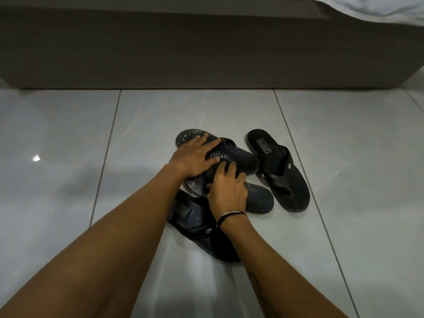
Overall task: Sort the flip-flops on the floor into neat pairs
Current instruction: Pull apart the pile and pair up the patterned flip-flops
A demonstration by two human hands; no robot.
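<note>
Several dark flip-flops lie in a heap on the pale tiled floor [344, 157]. A navy patterned flip-flop [241, 154] lies on top, and my left hand [195, 157] rests flat on it with fingers spread. A second patterned flip-flop [259, 199] lies under it. My right hand [227, 189] has its fingers curled over the strap of this second one. A black flip-flop [195, 223] sits nearest me, partly hidden under my right wrist. Another black flip-flop [278, 168] lies alone to the right, sole down, touching nothing.
A brown bed base [206, 49] runs across the back, with white bedding [378, 8] hanging at the top right. Bare tiles spread to the left and right of the heap.
</note>
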